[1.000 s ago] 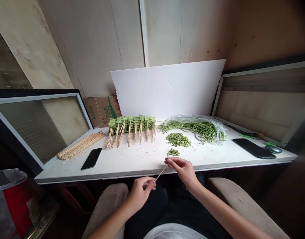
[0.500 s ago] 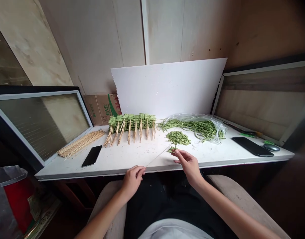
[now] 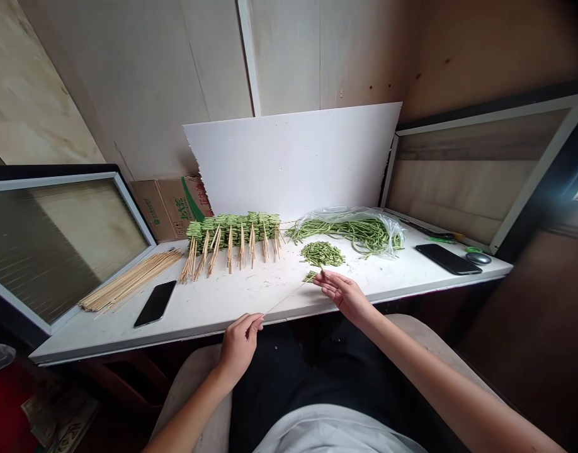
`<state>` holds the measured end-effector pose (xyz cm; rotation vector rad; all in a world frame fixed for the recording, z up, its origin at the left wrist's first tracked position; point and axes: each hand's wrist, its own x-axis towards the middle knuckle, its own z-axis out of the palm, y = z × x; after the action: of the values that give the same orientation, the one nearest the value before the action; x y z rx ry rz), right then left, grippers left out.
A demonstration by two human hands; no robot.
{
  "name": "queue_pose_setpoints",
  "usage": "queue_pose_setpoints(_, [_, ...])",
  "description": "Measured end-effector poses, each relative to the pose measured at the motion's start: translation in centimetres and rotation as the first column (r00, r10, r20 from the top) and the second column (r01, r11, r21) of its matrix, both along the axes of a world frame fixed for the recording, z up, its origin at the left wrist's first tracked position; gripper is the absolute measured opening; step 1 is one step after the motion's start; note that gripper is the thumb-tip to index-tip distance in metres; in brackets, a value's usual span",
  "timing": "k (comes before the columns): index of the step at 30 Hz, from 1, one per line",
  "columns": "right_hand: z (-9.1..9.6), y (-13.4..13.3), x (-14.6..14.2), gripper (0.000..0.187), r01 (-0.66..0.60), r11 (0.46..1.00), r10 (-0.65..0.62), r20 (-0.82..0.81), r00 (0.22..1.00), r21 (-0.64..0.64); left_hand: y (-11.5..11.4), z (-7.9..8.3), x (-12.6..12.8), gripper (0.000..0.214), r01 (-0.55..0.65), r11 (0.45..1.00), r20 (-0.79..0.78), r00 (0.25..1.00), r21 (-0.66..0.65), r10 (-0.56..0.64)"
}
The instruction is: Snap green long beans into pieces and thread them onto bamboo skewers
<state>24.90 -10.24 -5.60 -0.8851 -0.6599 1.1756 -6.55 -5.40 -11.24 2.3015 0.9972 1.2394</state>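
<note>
My left hand (image 3: 240, 345) is closed at the table's front edge, pinching the near end of a thin bamboo skewer (image 3: 285, 297). The skewer slants up to the right, with a few short green bean pieces (image 3: 310, 277) threaded at its far end. There my right hand (image 3: 346, 297) pinches one cut green bean piece (image 3: 322, 269) between thumb and fingertips, its other fingers loosely curled. Just behind lies a pile of cut green bean pieces (image 3: 323, 253). To the left, filled bean skewers (image 3: 232, 228) are stacked in rows, sticks pointing toward me.
Long green beans (image 3: 364, 234) lie in a clear plastic bag at the back right. Bare skewers (image 3: 128, 280) and a phone (image 3: 155, 304) are on the left; another phone (image 3: 447, 258) and a mouse (image 3: 478, 258) sit right. A white board (image 3: 293, 163) stands behind.
The camera view has turned, shifting the table and most things leftward. My right hand keeps a bean piece at the skewer's far end; my left hand still holds the near end.
</note>
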Motion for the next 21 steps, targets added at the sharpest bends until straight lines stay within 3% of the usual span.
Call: queue_pose_setpoints(21, [-0.57, 0.19, 0.07, 0.037, 0.005, 1.000, -0.006, 0.056, 0.998, 0.010, 0.20, -0.58, -0.01, 0.023, 0.047, 0.999, 0.063, 0.997, 0.010, -0.047])
